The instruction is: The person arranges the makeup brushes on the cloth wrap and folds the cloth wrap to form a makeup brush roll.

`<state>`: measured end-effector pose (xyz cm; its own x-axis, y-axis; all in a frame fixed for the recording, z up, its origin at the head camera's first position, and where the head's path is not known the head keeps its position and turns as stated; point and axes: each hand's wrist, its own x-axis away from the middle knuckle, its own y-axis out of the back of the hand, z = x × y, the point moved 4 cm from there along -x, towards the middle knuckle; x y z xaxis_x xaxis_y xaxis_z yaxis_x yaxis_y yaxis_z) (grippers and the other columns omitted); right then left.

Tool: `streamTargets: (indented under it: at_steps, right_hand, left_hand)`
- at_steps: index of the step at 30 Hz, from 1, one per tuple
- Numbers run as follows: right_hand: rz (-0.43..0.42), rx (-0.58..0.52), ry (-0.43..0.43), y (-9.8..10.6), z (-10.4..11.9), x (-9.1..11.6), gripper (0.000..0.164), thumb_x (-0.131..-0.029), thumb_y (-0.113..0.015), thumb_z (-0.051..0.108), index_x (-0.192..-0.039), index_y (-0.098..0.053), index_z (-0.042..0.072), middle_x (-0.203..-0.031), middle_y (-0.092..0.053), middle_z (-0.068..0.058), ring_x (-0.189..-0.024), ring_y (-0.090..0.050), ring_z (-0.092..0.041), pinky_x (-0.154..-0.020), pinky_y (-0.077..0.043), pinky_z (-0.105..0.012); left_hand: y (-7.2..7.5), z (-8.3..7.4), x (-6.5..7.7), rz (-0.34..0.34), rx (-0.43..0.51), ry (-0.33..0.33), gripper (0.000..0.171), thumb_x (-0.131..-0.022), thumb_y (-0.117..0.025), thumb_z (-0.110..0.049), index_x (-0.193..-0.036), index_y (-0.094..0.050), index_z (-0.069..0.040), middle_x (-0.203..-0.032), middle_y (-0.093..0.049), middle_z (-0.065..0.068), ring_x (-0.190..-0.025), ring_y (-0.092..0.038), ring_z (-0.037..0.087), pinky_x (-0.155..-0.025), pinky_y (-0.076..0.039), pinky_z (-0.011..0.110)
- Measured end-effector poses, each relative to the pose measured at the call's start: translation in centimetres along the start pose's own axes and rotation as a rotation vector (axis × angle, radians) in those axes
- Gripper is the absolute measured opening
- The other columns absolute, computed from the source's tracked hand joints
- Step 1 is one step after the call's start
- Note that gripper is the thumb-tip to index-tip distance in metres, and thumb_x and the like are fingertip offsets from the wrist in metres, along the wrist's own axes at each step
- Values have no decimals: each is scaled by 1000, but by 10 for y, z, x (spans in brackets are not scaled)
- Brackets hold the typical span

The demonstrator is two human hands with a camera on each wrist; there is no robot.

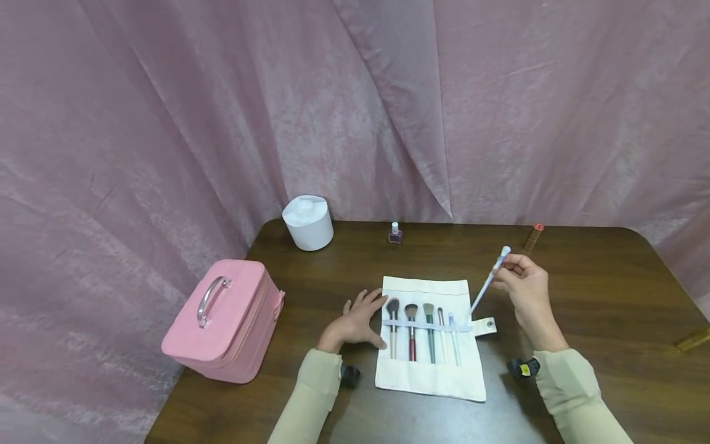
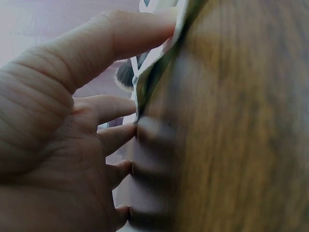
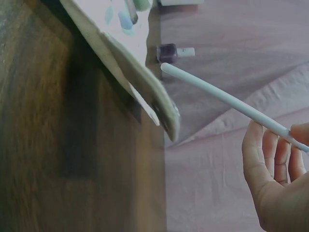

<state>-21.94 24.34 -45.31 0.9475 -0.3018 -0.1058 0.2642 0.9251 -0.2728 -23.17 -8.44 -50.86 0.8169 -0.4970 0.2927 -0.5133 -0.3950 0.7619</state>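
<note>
A white cloth brush roll (image 1: 432,379) lies unrolled on the table, with several makeup brushes (image 1: 412,333) side by side under its pale band. My left hand (image 1: 355,324) rests at the roll's left edge, fingers spread; in the left wrist view its thumb (image 2: 130,36) touches the cloth edge. Between thumb and fingertips, my right hand (image 1: 527,293) pinches a slim white makeup brush (image 1: 490,279). That brush is tilted, its pale head up and its handle end (image 3: 169,68) down near the roll's right edge. A snap strap (image 1: 484,327) sticks out there.
On the left stands a pink case (image 1: 222,327) with a metal handle. Along the back are a white round container (image 1: 309,228), a nail polish bottle (image 1: 395,234) and a lipstick-like tube (image 1: 534,237). A gold object (image 1: 692,339) lies at the right edge. Pink curtains hang behind.
</note>
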Motion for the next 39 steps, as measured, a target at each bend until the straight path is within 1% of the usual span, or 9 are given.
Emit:
streamTargets:
  at_steps: [1,6,8,12,15,20,29,34,39]
  right_hand:
    - [11,18,-2,-1,-1,0,13,-88,-56,-18,-97,-60,-9,-83,-63,-2,-72,-65,-10,-64,-59,-26]
    - [81,129,-25,-8,-9,-1,12,-91,-56,-16,-102,-56,-15,-82,-63,0,-71,-66,-9,-65,-59,-27]
    - [111,184,-40,-10,-13,-1,16,-92,-57,-14,-107,-52,-19,-82,-64,1,-71,-65,-8,-64,-59,-26]
    - [182,282,-67,-12,-19,-1,19,-94,-55,-12,-110,-50,-20,-86,-60,0,-74,-64,-8,-66,-59,-26]
    - [230,335,-97,-15,-23,-1,18,-96,-54,-10,-111,-50,-19,-87,-58,-2,-76,-62,-8,-67,-59,-28]
    - [280,383,-158,-21,-25,-3,20,-96,-55,-8,-113,-49,-18,-88,-58,-6,-75,-62,-10,-68,-60,-31]
    - [358,472,-218,-27,-32,-2,26,-93,-54,-7,-116,-48,-18,-88,-59,-8,-75,-61,-14,-67,-60,-36]
    - [394,518,-260,-27,-38,1,27,-92,-53,-7,-116,-48,-18,-87,-59,-9,-73,-60,-15,-65,-59,-33]
    - [391,566,-290,-26,-41,2,27,-90,-54,-6,-114,-50,-17,-83,-59,-8,-71,-57,-15,-60,-56,-29]
  left_hand:
    - [0,0,0,0,-2,1,102,-74,-92,-23,-159,-36,-15,-168,-19,5,-154,-6,33,-118,-5,62]
    - [0,1,-1,1,-3,10,101,-74,-91,-23,-159,-36,-15,-168,-19,4,-154,-6,33,-119,-5,62]
    - [0,1,0,1,0,11,101,-74,-91,-23,-159,-36,-15,-168,-19,4,-154,-6,33,-119,-5,62]
    - [1,-1,1,-1,2,11,101,-74,-92,-22,-158,-36,-15,-167,-19,5,-154,-7,34,-118,-5,62]
    - [1,-2,1,0,-2,14,101,-74,-92,-22,-158,-36,-15,-168,-19,4,-154,-7,33,-118,-5,62]
    - [1,-1,0,0,-6,12,101,-74,-92,-23,-159,-36,-15,-168,-19,4,-154,-7,33,-118,-5,62]
    - [1,-1,0,-2,8,15,101,-74,-92,-22,-158,-37,-15,-167,-20,5,-154,-7,33,-119,-5,62]
    - [1,-1,0,-2,4,14,101,-74,-92,-22,-158,-37,-14,-167,-20,4,-154,-7,33,-119,-5,62]
    - [1,-1,0,-1,-2,16,101,-74,-92,-23,-158,-36,-15,-168,-19,5,-154,-7,33,-119,-5,62]
